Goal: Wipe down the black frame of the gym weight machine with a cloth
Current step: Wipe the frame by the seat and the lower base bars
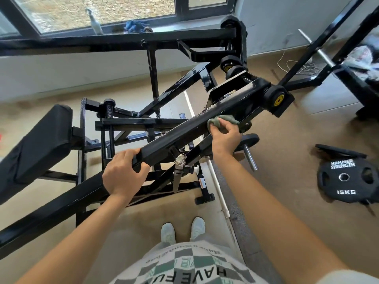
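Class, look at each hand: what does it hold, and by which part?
The left hand grips the black beam around its lower stretch. The right hand holds a bunched grey cloth under its fingers, pressed on the beam.

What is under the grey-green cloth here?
The cloth lies pressed on the black frame arm by the right hand. The bit of frame beneath it is covered, so its cleanliness cannot be seen.
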